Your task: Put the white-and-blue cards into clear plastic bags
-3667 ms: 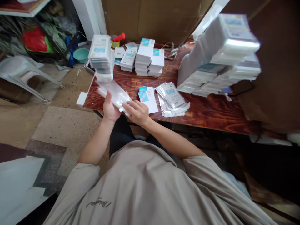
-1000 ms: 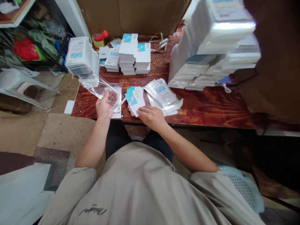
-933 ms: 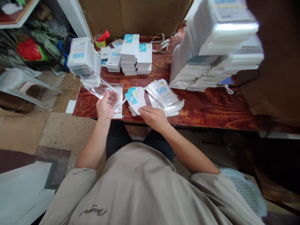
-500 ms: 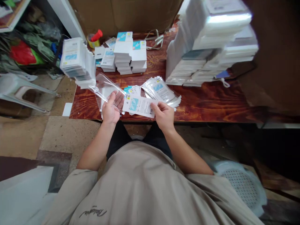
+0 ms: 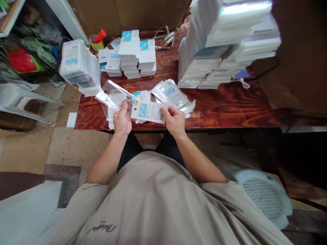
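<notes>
Gripped clear sleeve (image 5: 114, 92) in left hand (image 5: 122, 119), pinched card (image 5: 147, 111) at three-o'clock end in right hand (image 5: 176, 120), and probably needed edges squarely aligned.

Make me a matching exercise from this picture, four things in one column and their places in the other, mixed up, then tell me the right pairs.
Things:
1. held clear bag
2. held card
3. red object
4. pale round seat with holes

Places:
A. at the yellow roll toward the back of the table
B. in the right hand
C. at the lower right of the picture, below the table
D. in the left hand

Right pairs: 1-D, 2-B, 3-A, 4-C
</notes>
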Demonstrator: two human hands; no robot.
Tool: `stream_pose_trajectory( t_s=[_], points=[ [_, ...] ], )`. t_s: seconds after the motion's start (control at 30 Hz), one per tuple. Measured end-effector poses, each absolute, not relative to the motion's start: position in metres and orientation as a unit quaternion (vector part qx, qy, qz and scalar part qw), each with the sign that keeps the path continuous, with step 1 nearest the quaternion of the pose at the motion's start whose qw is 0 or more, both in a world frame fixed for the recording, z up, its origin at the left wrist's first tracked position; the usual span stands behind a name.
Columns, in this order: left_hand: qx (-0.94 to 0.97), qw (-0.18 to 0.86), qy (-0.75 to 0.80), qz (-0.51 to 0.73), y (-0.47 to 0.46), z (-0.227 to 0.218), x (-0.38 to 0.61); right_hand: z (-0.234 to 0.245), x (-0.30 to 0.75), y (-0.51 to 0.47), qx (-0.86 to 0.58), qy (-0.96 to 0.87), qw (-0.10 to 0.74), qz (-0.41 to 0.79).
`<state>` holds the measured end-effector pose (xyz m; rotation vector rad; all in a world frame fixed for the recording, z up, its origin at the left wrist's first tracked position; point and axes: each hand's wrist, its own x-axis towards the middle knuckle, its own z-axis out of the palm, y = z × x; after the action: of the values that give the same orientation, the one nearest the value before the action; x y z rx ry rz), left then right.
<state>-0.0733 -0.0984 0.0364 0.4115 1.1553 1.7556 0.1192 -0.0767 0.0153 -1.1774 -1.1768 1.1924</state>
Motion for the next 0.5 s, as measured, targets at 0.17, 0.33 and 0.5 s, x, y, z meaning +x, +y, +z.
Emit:
stream_pose_trajectory(
  t_s=[0.17, 0.33, 0.5],
  points=[
    [0.172, 0.475, 0.458, 0.731, -0.1, 0.035, -0.061, 0.013, 0.103, -0.089, -0.479, -0.483, 0.533, 0.503],
    [0.218, 0.513, 0.432, 0.709, -0.107, 0.045, -0.065, 0.005, 0.118, -0.09, -0.38, -0.549, 0.386, 0.636],
    [0.26, 0.591, 0.467, 0.605, -0.129, 0.05, -0.041, 0.009, 0.11, -0.086, -0.409, -0.504, 0.526, 0.55]
  ],
)
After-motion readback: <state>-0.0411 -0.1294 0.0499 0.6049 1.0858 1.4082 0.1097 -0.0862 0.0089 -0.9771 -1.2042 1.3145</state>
